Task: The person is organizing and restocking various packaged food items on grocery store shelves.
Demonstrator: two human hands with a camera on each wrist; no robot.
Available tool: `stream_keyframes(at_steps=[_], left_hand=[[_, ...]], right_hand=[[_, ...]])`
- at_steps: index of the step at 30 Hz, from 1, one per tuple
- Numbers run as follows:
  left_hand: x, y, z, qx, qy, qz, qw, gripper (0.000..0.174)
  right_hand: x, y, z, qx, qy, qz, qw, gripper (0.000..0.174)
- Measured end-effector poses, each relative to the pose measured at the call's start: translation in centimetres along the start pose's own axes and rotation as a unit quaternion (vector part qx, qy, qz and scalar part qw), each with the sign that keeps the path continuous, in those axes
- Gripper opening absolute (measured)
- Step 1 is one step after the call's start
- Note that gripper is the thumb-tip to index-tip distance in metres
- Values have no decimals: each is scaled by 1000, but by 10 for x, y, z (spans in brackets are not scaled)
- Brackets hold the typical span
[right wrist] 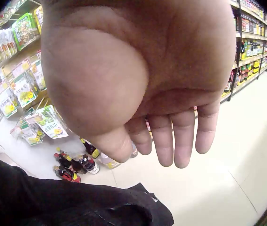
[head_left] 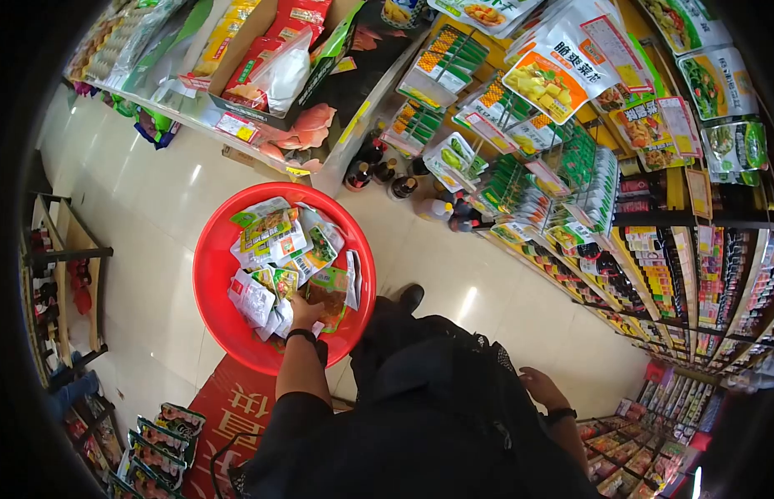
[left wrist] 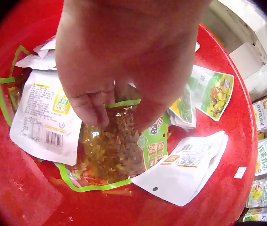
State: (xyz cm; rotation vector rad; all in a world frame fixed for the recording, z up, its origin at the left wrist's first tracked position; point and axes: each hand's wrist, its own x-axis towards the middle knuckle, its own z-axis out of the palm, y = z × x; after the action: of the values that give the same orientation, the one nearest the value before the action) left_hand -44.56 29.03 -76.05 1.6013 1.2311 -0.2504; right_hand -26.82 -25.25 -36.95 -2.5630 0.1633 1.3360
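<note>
Inside a red basin [head_left: 206,283], my left hand [head_left: 305,314] reaches down among a pile of food packets. In the left wrist view the left hand [left wrist: 124,66] is over a clear packet of brownish food with a green border [left wrist: 114,150]; its fingertips touch the upper part, thumb apart from the fingers. A white packet with a barcode [left wrist: 46,117] lies on one side, and white packets [left wrist: 183,167] overlap on the other. My right hand [head_left: 543,388] hangs beside the body; in the right wrist view this hand [right wrist: 147,80] has loosely extended fingers and holds nothing.
Hanging packets [head_left: 553,83] fill the rack beyond the basin. Dark bottles [head_left: 401,188] stand on the floor near the display counter's corner. An open carton [head_left: 275,62] of red packets sits on the counter. Long shelves [head_left: 695,283] run along the right side.
</note>
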Motion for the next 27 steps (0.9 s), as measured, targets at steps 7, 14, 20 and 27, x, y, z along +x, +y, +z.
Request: stream_keyframes(at_steps=[7, 14, 20, 27], left_hand=[[-30, 45, -25, 123, -123, -79, 982, 45], [-38, 38, -14, 195, 62, -27, 979, 32], [-46, 53, -16, 154, 97, -5, 983, 39], [-52, 69, -6, 97, -33, 41, 994, 47]], right_hand=[[-1, -15, 7, 10, 1, -29, 1000, 44], [9, -55, 2, 35, -3, -48, 998, 40], [10, -57, -2, 32, -5, -35, 999, 37], [18, -59, 5, 46, -18, -60, 997, 38]])
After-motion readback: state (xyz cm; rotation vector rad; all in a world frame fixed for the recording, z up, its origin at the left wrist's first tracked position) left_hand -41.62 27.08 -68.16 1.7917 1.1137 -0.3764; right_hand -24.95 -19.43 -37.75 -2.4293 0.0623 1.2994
